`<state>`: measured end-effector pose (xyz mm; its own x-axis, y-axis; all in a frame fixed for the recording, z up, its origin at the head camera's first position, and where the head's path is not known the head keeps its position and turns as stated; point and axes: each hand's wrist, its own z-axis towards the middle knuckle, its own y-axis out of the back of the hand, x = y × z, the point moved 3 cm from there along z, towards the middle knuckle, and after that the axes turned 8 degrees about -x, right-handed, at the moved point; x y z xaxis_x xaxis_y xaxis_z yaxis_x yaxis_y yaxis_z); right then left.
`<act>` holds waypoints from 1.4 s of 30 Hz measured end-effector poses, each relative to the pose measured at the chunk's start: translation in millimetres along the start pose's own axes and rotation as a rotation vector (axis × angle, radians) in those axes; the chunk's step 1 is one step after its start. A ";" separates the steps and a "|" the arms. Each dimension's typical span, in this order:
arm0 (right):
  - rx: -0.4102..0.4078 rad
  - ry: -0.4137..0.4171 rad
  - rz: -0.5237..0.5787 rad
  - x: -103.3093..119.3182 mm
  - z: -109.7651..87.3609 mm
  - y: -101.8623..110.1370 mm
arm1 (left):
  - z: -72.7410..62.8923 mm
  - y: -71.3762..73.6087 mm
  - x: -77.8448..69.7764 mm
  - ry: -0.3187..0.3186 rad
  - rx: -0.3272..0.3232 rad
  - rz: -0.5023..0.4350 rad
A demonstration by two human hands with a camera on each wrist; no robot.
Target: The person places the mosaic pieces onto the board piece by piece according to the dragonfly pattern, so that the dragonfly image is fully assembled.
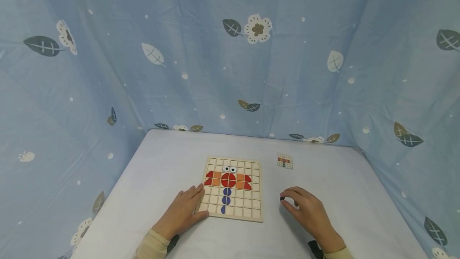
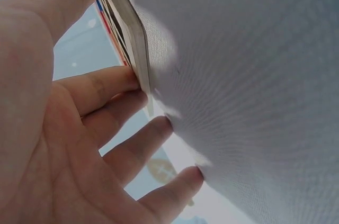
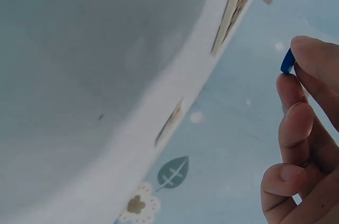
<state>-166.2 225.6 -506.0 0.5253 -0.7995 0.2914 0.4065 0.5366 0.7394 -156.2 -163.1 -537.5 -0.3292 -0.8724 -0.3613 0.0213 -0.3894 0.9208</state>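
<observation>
A wooden grid board (image 1: 242,210) lies on the table, bearing a figure of tiles: two eye tiles (image 1: 229,169), red rounded tiles (image 1: 228,180), orange squares (image 1: 240,181) and a column of blue half-round tiles (image 1: 226,200). The lowest blue tile is a single half. My left hand (image 1: 184,210) rests at the board's near left corner, its thumb on the front edge and fingers along the left edge. To the right of the board, my right hand (image 1: 310,212) pinches a small blue tile (image 3: 287,61) between thumb and index finger, above the table.
A small picture card (image 1: 285,161) with a similar figure lies beyond the right hand, beside the board. The white table (image 1: 172,151) is bordered by blue patterned cloth (image 1: 201,71) at the back and sides.
</observation>
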 end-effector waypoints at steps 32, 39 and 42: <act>0.107 0.225 0.199 65.5 39.6 -62.9 | 0.4 -3.0 1.8 0.003 0.001 0.022; 0.024 0.256 0.217 85.8 44.2 -74.6 | -0.2 -2.1 0.5 -0.003 -0.014 0.019; 0.039 0.254 0.217 94.5 42.1 -79.4 | 0.3 -2.2 -0.6 -0.003 -0.015 0.028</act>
<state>-180.3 96.1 -511.7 0.7682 -0.5720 0.2876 0.2386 0.6726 0.7005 -156.3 -161.7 -539.2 -0.3313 -0.8820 -0.3352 0.0442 -0.3694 0.9282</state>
